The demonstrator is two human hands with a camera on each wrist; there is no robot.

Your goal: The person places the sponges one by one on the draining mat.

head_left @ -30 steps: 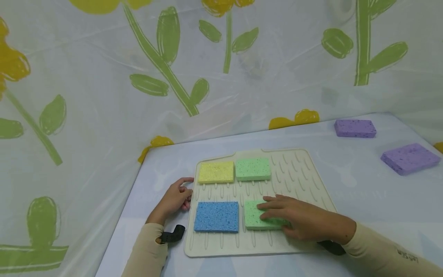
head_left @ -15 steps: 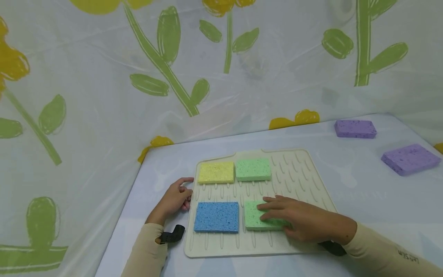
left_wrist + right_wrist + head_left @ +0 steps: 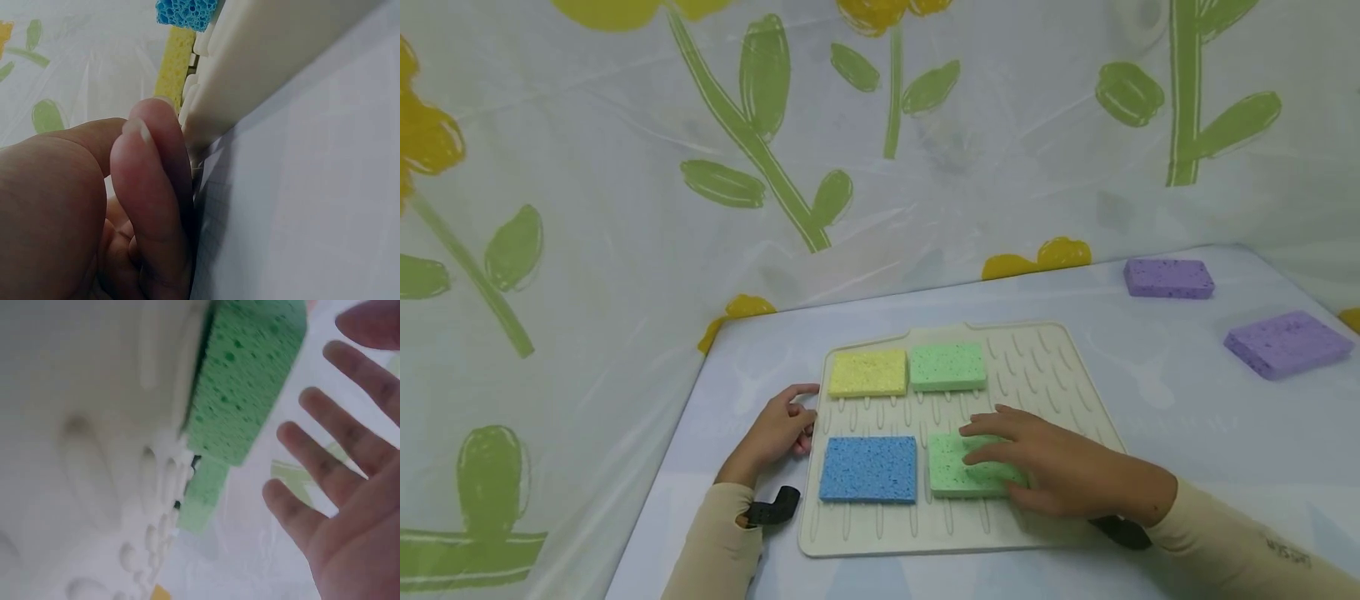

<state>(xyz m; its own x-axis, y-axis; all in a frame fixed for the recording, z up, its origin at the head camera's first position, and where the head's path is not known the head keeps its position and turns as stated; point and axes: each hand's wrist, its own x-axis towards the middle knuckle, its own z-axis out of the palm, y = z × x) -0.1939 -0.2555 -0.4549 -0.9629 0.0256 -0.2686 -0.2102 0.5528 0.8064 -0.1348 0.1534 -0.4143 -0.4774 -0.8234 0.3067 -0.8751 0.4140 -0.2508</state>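
Observation:
A cream ridged mat (image 3: 1037,383) lies on the table with several sponges on it. A yellow sponge (image 3: 868,373) and a green sponge (image 3: 948,367) form its far row; a blue sponge (image 3: 868,469) and another green sponge (image 3: 951,471) are nearer. My right hand (image 3: 1048,467) hovers with spread fingers over the nearer green sponge's right part, partly hiding it. In the right wrist view a gap separates the fingertips from that sponge. My left hand (image 3: 780,427) rests beside the mat's left edge, loosely bent, index fingertip at the rim, holding nothing.
Two purple sponges, one farther back (image 3: 1169,278) and one nearer (image 3: 1288,344), lie on the white table (image 3: 1187,417) to the right of the mat. Behind the table hangs a white sheet (image 3: 925,208) printed with flowers.
My right hand has lifted off the nearer green sponge, its fingers rising and spreading apart. The left hand, the mat and the sponges look unmoved.

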